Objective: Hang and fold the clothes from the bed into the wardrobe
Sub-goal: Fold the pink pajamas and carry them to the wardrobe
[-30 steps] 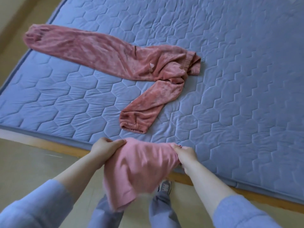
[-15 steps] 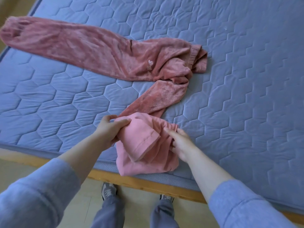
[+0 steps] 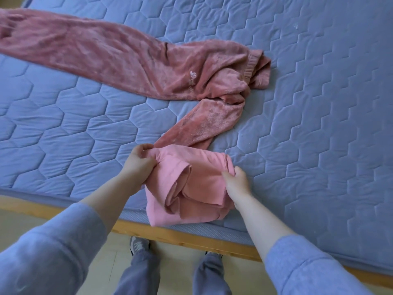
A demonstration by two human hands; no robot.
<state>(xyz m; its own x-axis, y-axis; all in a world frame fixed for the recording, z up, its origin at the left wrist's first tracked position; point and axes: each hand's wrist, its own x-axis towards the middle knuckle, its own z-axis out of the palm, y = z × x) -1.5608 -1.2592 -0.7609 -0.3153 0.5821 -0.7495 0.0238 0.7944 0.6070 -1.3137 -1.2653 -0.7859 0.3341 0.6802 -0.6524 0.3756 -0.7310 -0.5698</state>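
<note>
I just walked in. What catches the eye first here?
The left hand and right hand grip a bunched light pink garment at the near edge of the blue quilted mattress. Beyond it, dusky rose fleece trousers sprawl, one leg stretching far left.

Soft, even daylight, fairly bright, with no glare. Faint shadows sit in the quilting of the mattress (image 3: 319,124) and in the folds of the pink cloth (image 3: 191,188). Wide-angle distortion bends the bed frame (image 3: 180,237) along the bottom. The sleeves (image 3: 53,252) in the lower corners look soft.
</note>
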